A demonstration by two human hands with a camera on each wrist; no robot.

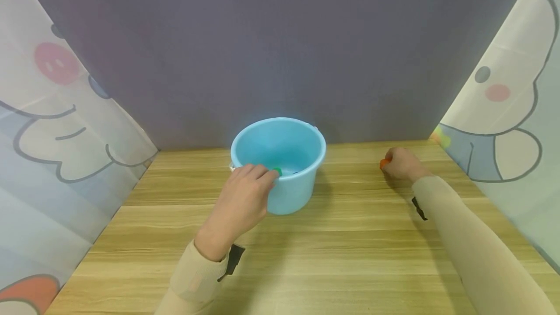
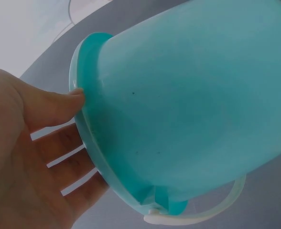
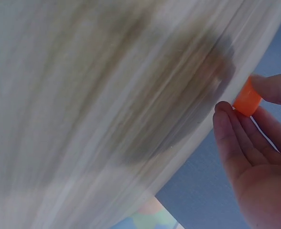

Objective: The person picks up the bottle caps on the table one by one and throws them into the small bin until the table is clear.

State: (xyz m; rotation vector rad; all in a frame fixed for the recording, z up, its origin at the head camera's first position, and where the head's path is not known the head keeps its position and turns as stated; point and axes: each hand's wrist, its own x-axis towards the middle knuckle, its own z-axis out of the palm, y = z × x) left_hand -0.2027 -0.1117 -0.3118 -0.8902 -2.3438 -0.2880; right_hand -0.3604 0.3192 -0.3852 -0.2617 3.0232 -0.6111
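A light blue plastic bucket (image 1: 290, 193) stands upright on the wooden table. My left hand (image 1: 245, 196) holds its near left rim; in the left wrist view the thumb (image 2: 59, 107) lies on the outer side of the rim and the other fingers reach over it. Inside the bucket, a small green piece (image 1: 278, 171) and a sliver of something dark blue show just above the near rim, mostly hidden. Well to the right, my right hand (image 1: 401, 163) pinches a small orange block (image 3: 248, 98) between thumb and fingertips, close to the table surface.
The wooden table (image 1: 350, 256) ends at a grey back panel (image 1: 280, 47). Cartoon-printed curtains (image 1: 503, 86) border both sides. A white bucket handle (image 2: 202, 217) hangs along the bucket's outside.
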